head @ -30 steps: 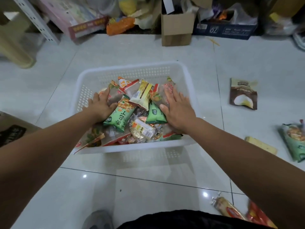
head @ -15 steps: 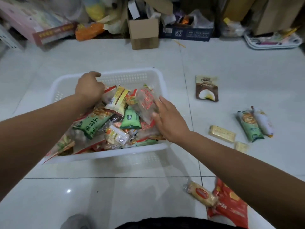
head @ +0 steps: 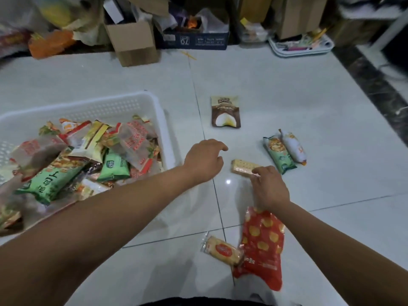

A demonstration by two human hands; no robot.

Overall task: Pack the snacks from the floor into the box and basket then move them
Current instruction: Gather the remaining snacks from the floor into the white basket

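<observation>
A white plastic basket (head: 88, 102) on the left is heaped with snack packs (head: 114, 164). My left hand (head: 205, 160) hovers just right of the basket, fingers loosely apart, holding nothing. My right hand (head: 269, 186) reaches down with its fingertips on the near end of a beige cracker pack (head: 241, 167) that lies flat on the tile; a grip is not visible. Loose on the floor are a brown pouch (head: 225, 112), a green pack (head: 278, 154), a white-and-orange pack (head: 294, 146), a red bag (head: 262, 246) and a small biscuit pack (head: 221, 250).
Along the far wall stand an open cardboard box (head: 134, 40), a dark blue box (head: 196, 39), a white tray (head: 302, 46) of oddments and piled clutter. A dark marble strip (head: 375, 85) edges the floor at the right.
Both hands have left the basket and swung right. The left now hovers over the floor beside the basket; the right has come down onto the cracker pack. My view has turned right.
</observation>
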